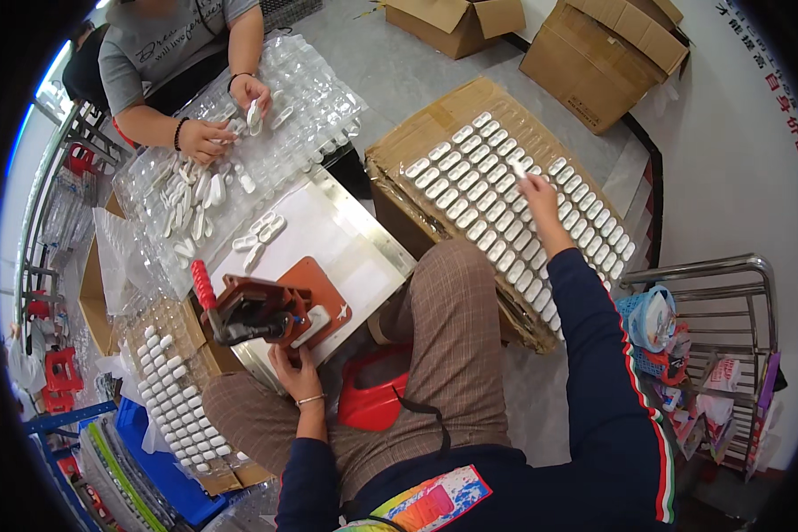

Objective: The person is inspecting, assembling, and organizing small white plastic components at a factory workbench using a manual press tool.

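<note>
My right hand [541,206] reaches over a clear tray [528,124] on a cardboard box and pinches a white oval plastic piece [517,168]. Rows of similar pieces [470,195] fill much of that tray. Beside a red-brown hand press [270,310] with a red ribbed handle [203,285], my left hand [299,379] has its fingers curled. Its fingertips are close to the lower end of a white piece [313,325] lying on the press base. Whatever they grip, if anything, is hidden. Several loose white pieces [262,232] lie behind the press on the white worktop [363,257].
Across from me, a person's hands [206,140] handle white pieces over stacked clear trays [319,80]. Another filled tray [173,399] lies at the left by a blue bin [164,474]. Cardboard boxes [585,66] stand behind; a metal rack [709,275] stands at right.
</note>
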`<state>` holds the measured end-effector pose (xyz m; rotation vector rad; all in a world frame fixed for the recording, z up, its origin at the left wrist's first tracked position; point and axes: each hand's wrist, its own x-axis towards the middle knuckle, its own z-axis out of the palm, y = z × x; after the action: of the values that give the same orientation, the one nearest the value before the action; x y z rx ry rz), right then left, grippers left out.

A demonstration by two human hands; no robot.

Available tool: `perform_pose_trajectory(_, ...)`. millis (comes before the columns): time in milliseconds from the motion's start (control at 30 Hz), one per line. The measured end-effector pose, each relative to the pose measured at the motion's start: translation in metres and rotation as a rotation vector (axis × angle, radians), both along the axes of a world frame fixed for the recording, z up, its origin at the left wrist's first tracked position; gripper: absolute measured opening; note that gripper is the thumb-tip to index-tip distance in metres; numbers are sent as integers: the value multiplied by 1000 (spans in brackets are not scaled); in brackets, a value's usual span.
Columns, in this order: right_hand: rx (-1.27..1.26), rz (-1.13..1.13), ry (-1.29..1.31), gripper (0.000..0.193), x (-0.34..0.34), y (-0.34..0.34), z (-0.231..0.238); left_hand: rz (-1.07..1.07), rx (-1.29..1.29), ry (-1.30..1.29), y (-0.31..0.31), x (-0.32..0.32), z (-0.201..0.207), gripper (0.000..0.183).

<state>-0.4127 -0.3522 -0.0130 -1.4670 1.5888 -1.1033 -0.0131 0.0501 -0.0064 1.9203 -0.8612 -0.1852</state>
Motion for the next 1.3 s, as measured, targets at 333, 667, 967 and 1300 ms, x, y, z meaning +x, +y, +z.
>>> perform_pose_trajectory(333, -41, -230, 479, 25, -47, -66, -18, 43, 81, -20, 6, -3, 4, 28)
perform_pose_trajectory(667, -70, -95, 808, 22, -51, -110, -44, 122, 47, -35, 17, 2, -18, 31)
perform_pose_trajectory(967, -118, 177, 1039, 30, -132, -157, -77, 138, 66, -46, 0, -1, -16, 18)
perform_pose_trajectory(1300, -96, 132, 778, 33, -54, -160, -56, 121, 62, -174, 6, -2, 12, 19)
